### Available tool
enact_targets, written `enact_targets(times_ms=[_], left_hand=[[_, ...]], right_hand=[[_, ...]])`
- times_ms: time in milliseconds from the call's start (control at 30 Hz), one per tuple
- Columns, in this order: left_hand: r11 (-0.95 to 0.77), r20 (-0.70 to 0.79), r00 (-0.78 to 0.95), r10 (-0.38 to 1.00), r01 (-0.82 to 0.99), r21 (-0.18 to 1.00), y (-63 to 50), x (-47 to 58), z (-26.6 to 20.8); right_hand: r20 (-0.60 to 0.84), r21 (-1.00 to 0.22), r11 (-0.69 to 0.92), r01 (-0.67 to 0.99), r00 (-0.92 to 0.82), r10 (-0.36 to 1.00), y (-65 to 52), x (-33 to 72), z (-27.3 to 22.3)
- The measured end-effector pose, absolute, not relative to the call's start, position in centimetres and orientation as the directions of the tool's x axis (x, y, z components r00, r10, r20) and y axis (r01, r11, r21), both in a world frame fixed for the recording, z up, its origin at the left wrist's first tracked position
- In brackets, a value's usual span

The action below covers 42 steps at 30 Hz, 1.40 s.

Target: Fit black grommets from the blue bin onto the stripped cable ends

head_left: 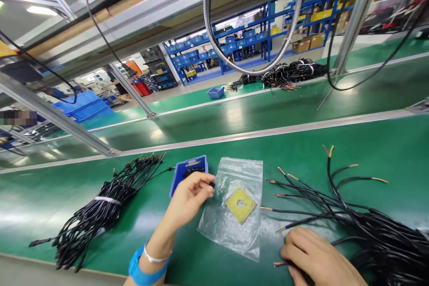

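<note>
blue shelving (269,35): bins (248,34), cartons (317,41) | ceiling light (42,10): lit | workbench (234,145): green top | metal post (132,90): slanted

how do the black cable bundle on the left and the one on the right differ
The left bundle is cinched by a white tie, while the right bundle shows no tie and its wire ends fan out. The left bundle is wholly in view; the right bundle runs past the picture's edge. The right hand is at the right bundle's ends; the left bundle lies apart from it. Both lie on the green table.
</note>
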<state>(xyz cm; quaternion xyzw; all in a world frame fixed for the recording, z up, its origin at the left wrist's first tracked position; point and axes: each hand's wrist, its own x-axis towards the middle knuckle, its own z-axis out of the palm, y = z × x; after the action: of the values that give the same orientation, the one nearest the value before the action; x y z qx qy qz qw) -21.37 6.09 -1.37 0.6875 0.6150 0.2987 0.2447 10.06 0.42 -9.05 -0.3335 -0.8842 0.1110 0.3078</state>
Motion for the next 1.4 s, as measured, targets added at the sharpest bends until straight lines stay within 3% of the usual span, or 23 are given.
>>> enact_targets(times_ms=[100,233,467,600,733,800,867,900,967,1067,1400], left_hand=[[-0.214,0.088,0.222,0.971,0.644,0.734,5.1,-18.1,-2.0],[-0.361,0.083,0.383,0.92,0.748,0.556,5.3,-15.1,-3.3],[-0.463,0.029,0.481,0.876,0.824,0.326,6.3,-13.1,-4.1],[-0.441,0.006,0.463,0.886,0.84,0.314,6.7,-12.4,-3.7],[-0.353,0.041,0.369,0.929,0.846,0.399,5.2,-12.8,-3.4],[-0.244,0.057,0.266,0.962,0.749,0.617,3.4,-12.8,-3.8],[-0.001,-0.039,0.106,0.994,0.355,0.935,1.4,-12.4,-4.7],[0.122,-0.129,0.059,0.99,0.103,0.987,0.4,-11.9,-5.2],[0.246,-0.252,0.013,0.968,-0.265,0.932,-1.2,-10.5,-6.2],[0.24,-0.31,-0.067,0.948,-0.489,0.839,-2.2,-8.4,-7.1],[0.176,-0.311,-0.202,0.929,-0.499,0.849,-2.0,-7.4,-7.2]], right_hand=[[0.448,-0.459,0.713,0.531,-0.554,0.701,0.2,10.0,-8.8],[0.468,-0.396,0.733,0.553,-0.566,0.679,0.2,9.9,-8.6],[0.526,-0.346,0.741,0.576,-0.534,0.661,0.1,10.4,-8.4],[0.563,-0.365,0.735,0.571,-0.494,0.663,0.2,10.7,-8.1],[0.63,-0.414,0.739,0.531,-0.419,0.654,0.4,10.8,-8.2],[0.677,-0.434,0.748,0.503,-0.366,0.639,0.4,10.9,-8.3],[0.72,-0.443,0.757,0.48,-0.312,0.62,0.4,11.1,-8.3],[0.736,-0.446,0.76,0.473,-0.288,0.612,0.4,11.1,-8.3],[0.748,-0.458,0.755,0.47,-0.254,0.613,0.3,11.2,-8.2],[0.736,-0.477,0.744,0.468,-0.25,0.629,0.2,11.3,-8.0],[0.711,-0.499,0.74,0.451,-0.276,0.647,0.1,11.2,-7.9]])
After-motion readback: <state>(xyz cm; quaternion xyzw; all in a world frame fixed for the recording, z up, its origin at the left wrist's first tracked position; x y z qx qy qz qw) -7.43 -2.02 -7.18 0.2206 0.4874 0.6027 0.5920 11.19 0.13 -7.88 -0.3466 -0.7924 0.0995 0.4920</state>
